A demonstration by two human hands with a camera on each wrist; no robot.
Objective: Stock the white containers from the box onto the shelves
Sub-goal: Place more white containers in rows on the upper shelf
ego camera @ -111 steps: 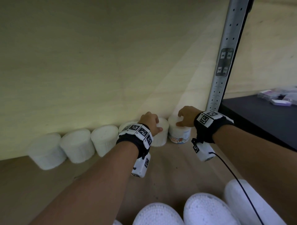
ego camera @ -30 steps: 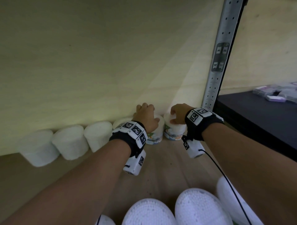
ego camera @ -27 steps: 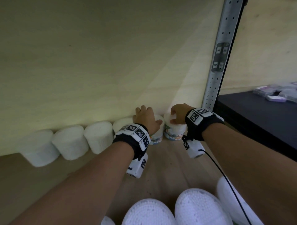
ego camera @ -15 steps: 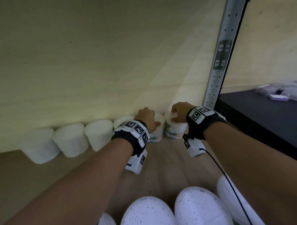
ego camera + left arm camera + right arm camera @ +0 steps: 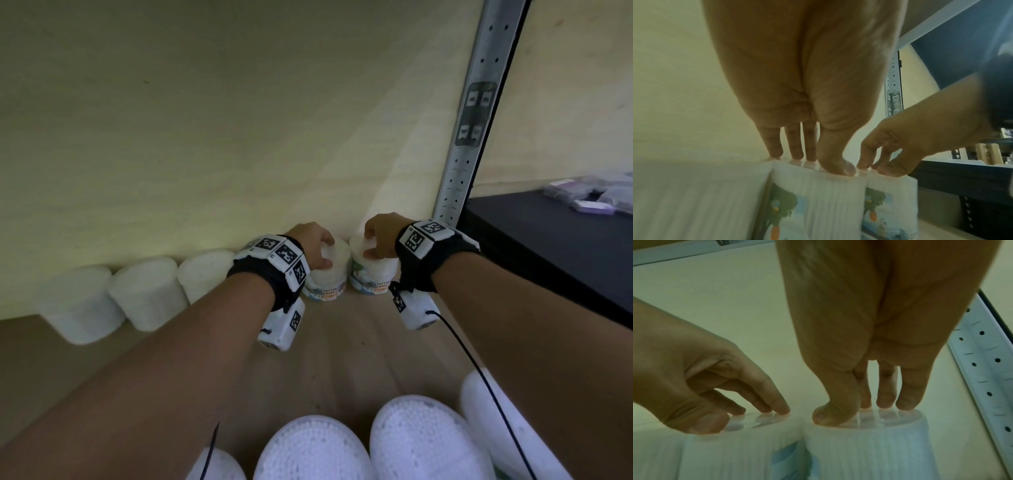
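Two white cotton-bud containers with printed labels stand side by side at the back of the wooden shelf [image 5: 342,342]. My left hand [image 5: 325,251] sits on top of the left container [image 5: 327,284], fingertips on its lid and thumb at the near rim. My right hand [image 5: 371,244] grips the lid of the right container [image 5: 375,279] the same way. In the left wrist view the left hand [image 5: 813,160] clasps the lid of its container [image 5: 830,203]. In the right wrist view the right hand [image 5: 865,410] clasps its container [image 5: 869,451].
Three more white containers [image 5: 147,291] line the back panel to the left. Several white lids [image 5: 311,448] stand at the shelf's front below my arms. A perforated steel upright [image 5: 469,130] bounds the bay; beyond it a black shelf [image 5: 548,240] carries purple packs [image 5: 589,202].
Both hands have stayed on the same two lids. The left container's printed label, out of sight 3.7 s ago, now faces the front. The hands have barely moved in the last second.
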